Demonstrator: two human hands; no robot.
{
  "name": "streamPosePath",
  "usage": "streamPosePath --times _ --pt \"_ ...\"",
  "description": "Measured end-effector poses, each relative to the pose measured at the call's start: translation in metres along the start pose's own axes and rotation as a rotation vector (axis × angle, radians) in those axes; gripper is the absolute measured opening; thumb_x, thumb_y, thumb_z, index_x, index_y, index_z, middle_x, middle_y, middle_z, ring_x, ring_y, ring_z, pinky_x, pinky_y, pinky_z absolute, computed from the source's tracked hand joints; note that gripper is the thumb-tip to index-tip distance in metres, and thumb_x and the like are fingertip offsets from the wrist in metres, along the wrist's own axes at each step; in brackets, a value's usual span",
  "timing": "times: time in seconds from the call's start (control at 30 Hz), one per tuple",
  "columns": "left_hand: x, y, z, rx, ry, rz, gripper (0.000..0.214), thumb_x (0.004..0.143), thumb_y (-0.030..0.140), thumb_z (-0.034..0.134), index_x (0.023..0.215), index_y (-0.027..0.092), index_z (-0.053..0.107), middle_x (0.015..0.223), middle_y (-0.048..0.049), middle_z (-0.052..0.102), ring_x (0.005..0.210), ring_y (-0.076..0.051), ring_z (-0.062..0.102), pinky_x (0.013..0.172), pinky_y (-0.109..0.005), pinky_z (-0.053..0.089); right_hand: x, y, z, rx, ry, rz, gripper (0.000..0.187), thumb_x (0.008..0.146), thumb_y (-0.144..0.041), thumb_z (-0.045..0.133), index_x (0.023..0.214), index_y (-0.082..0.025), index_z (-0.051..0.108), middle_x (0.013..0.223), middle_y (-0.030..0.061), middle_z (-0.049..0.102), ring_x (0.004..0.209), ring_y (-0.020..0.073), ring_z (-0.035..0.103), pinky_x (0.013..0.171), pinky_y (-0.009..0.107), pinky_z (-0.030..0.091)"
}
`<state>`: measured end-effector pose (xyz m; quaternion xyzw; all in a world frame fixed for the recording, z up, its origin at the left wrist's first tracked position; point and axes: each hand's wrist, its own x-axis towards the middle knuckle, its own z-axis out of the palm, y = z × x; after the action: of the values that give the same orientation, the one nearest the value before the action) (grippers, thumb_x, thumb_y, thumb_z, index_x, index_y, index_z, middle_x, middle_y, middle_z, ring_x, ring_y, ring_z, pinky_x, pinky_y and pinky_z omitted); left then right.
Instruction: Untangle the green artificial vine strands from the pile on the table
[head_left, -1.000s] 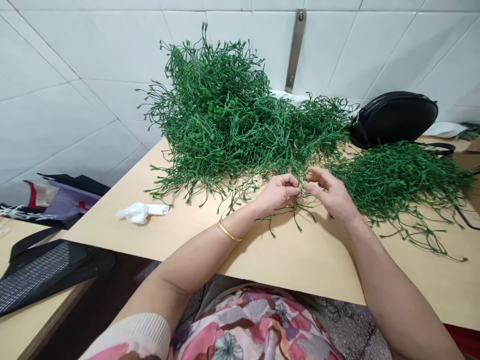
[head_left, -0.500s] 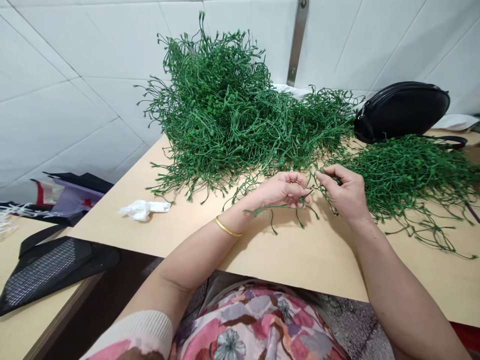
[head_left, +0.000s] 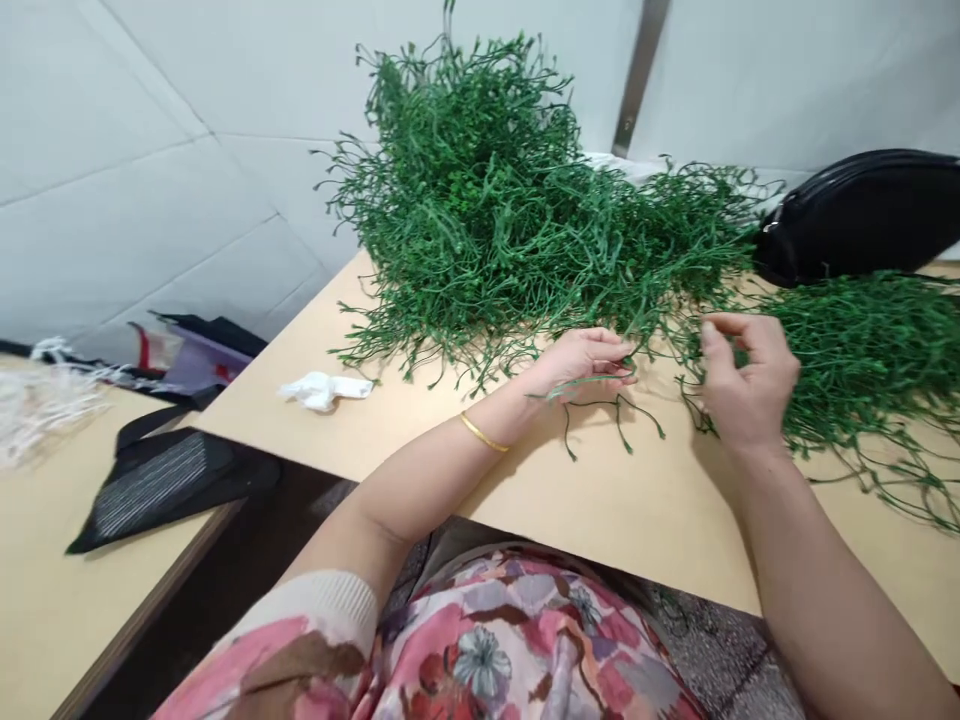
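Note:
My left hand (head_left: 589,362), with a gold bangle at the wrist, has its fingers closed on a thin green plastic stem (head_left: 592,380) with branching ends. Loose branches of it dangle below the fingers over the table. To the right, my right hand (head_left: 750,375) has thumb and forefinger curled together at the edge of the right-hand pile; what lies between them, if anything, cannot be made out. In front of both hands rises a large tangled heap of green plastic stems (head_left: 480,220) with small bud-like tips. A second, flatter pile of stems (head_left: 877,350) lies beside my right hand.
A black rounded bag (head_left: 862,215) stands behind the right pile. Crumpled white tissue (head_left: 322,390) lies on the wooden table (head_left: 600,520) at left. On the lower left surface are a black mesh item (head_left: 157,480) and white strands (head_left: 45,405). A tiled wall (head_left: 247,70) closes off the back.
My right hand has drawn away from my left, rightward toward the flatter pile. My left hand keeps hold of the stem. The whole view has shifted, so things appear farther right.

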<state>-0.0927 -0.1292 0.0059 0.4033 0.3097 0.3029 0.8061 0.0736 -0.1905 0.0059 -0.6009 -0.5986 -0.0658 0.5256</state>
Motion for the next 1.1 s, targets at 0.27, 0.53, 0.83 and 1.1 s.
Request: streamPosePath --times 0.27,0.53,0.83,1.1 --pt "0.001 0.002 -0.004 0.009 0.074 0.012 0.014 0.067 0.003 0.058 0.068 0.013 0.048 0.06 -0.0024 0.064 0.058 -0.011 0.063 0.062 -0.024 0.049 0.001 -0.005 0.0 0.039 0.046 -0.01 0.014 0.083 -0.029 0.051 0.079 -0.02 0.061 0.079 0.0072 0.059 0.081 0.0223 0.056 0.075 0.038 0.043" --pt "0.001 0.003 0.002 0.158 0.156 0.041 0.014 0.061 0.001 0.05 0.069 0.013 0.051 0.052 0.0017 0.054 0.038 -0.004 0.043 0.039 -0.016 0.03 0.002 -0.001 0.003 0.055 -0.007 -0.048 0.018 0.085 -0.027 0.046 0.083 -0.02 0.062 0.085 0.0068 0.062 0.087 0.0202 0.057 0.081 0.036 0.044" --pt "-0.008 0.005 0.013 0.292 0.231 0.162 0.013 0.065 0.016 0.063 0.066 0.015 0.05 0.048 0.0072 0.039 0.041 -0.002 0.026 0.042 -0.02 0.014 -0.005 -0.001 0.014 0.157 -0.268 -0.037 0.024 0.086 -0.024 0.046 0.1 -0.017 0.064 0.098 0.0095 0.064 0.092 0.0199 0.059 0.083 0.036 0.046" --pt "-0.007 0.001 0.008 0.403 0.207 0.215 0.015 0.062 0.02 0.066 0.058 0.013 0.053 0.054 0.0053 0.046 0.05 -0.004 0.034 0.053 -0.022 0.025 -0.007 -0.004 0.018 0.338 -0.329 0.167 0.025 0.08 -0.032 0.056 0.098 -0.018 0.065 0.095 0.0064 0.06 0.078 0.0154 0.056 0.069 0.031 0.045"
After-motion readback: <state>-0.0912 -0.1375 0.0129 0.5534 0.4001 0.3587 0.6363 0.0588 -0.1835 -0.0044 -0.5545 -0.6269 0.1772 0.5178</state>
